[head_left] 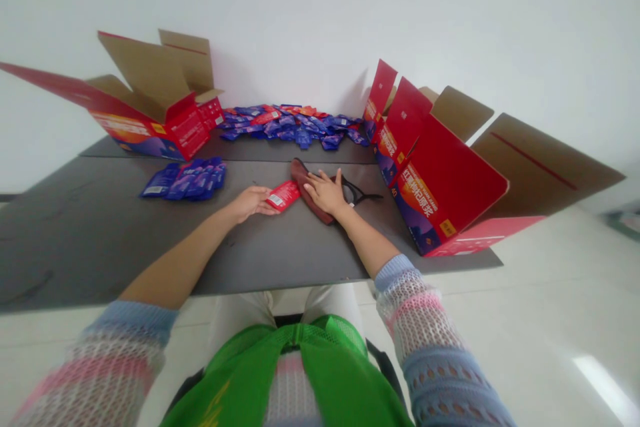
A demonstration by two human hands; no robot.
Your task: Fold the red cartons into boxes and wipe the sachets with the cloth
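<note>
- Fingers of our left hand (250, 203) pinched on the near left end of the red sachet (284, 195), centre of the frame.
- Fingers of our right hand (326, 195) spread, thumb apart, laid over the dark brown object (303, 179), just right of centre; we can't tell if they grip its far edge.
- Sachet: long axis runs lower left to upper right, flat end out past our left fingers, tip at the brown object's left edge; touching or just short, can't tell.
- Brown object: long axis upper left to lower right, so we read it as roughly crosswise to the sachet.
- Nearer hand: left for the sachet, right for the brown object.
- Black straps (369, 196) lie right of our right hand on the bench (280, 250); attachment unclear.
- Blue sachets (193, 179) sit left of our left hand, well apart from it.
</note>
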